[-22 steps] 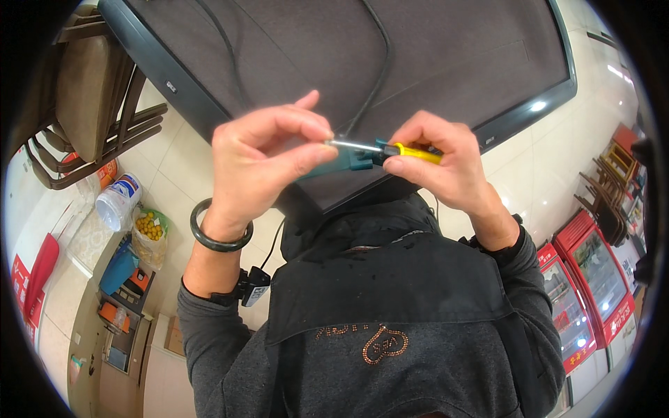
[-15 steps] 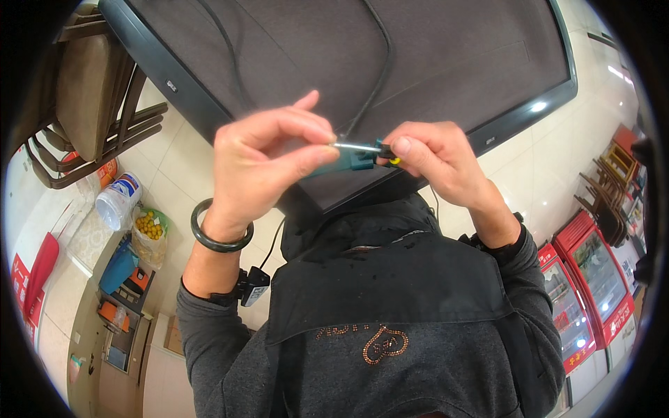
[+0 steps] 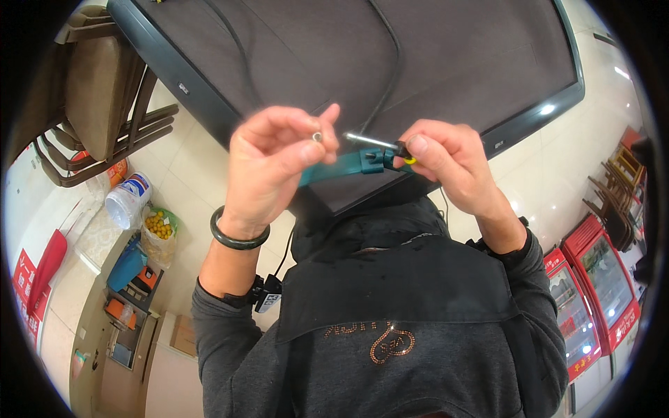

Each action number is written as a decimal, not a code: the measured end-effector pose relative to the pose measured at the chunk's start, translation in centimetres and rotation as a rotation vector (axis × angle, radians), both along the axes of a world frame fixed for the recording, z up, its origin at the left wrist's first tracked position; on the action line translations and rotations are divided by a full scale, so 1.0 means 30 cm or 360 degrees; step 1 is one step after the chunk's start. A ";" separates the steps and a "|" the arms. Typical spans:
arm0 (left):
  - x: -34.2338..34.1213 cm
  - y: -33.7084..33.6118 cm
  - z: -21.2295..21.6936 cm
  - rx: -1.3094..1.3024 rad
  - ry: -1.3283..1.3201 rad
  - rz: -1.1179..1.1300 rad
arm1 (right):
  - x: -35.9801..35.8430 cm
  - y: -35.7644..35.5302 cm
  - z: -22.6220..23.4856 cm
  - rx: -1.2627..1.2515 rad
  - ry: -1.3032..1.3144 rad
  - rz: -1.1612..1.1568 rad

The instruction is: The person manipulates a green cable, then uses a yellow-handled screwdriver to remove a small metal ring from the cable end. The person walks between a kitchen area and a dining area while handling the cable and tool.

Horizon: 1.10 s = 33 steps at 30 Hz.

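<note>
Between the thumb and fingertips of my left hand [image 3: 275,157] is a small round metal piece [image 3: 318,137] with a dark opening at its end. My right hand [image 3: 446,157] is closed on a screwdriver [image 3: 376,141] with a bright metal shaft and a black and yellow handle, most of which my fingers hide. Its shaft points left toward the small piece, with a gap between them. Just below the shaft is a teal plastic tool [image 3: 348,164], one end hidden behind my left hand and the other reaching my right fingers. How it is supported is not visible.
A large flat television [image 3: 460,63] lies beyond my hands, with a black cable [image 3: 394,66] across it. Stacked chairs [image 3: 101,90] stand at left, near a white bucket [image 3: 127,198] and a bag of yellow fruit [image 3: 159,230]. Red glass-door coolers [image 3: 603,279] are at right.
My left fingertips have drawn away from the screwdriver's tip, leaving a gap and bringing the small metal piece into sight. The whole view has shifted slightly.
</note>
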<state>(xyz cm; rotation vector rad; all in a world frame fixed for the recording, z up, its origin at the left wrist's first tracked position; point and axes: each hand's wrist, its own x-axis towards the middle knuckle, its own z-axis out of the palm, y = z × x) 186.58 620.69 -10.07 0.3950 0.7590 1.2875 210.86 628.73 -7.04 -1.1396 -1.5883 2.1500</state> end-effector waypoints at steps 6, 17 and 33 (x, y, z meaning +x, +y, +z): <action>0.005 0.000 -0.007 -0.0008 0.0006 -0.0009 | -0.009 -0.012 -0.006 0.0272 -0.0015 0.0039; 0.007 0.000 0.001 -0.0064 0.0109 -0.0059 | -0.001 -0.010 -0.007 0.0358 -0.0101 0.0053; 0.017 -0.006 -0.007 -0.0067 0.0260 -0.0067 | -0.081 -0.026 0.004 0.0434 0.0074 -0.0244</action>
